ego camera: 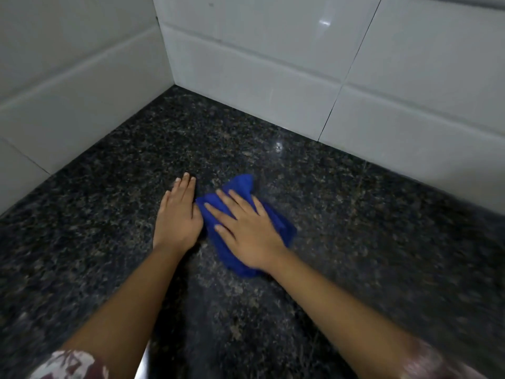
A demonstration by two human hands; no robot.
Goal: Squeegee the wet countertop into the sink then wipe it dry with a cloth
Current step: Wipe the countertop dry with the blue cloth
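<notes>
A crumpled blue cloth lies on the dark speckled granite countertop near the middle of the view. My right hand presses flat on top of the cloth with its fingers spread and straight. My left hand rests flat on the bare counter just left of the cloth, fingers together and pointing away from me. No sink and no squeegee are in view.
White tiled walls meet in a corner at the back of the counter, one running along the left side, the other along the back right. A light reflection shines on the granite behind the cloth.
</notes>
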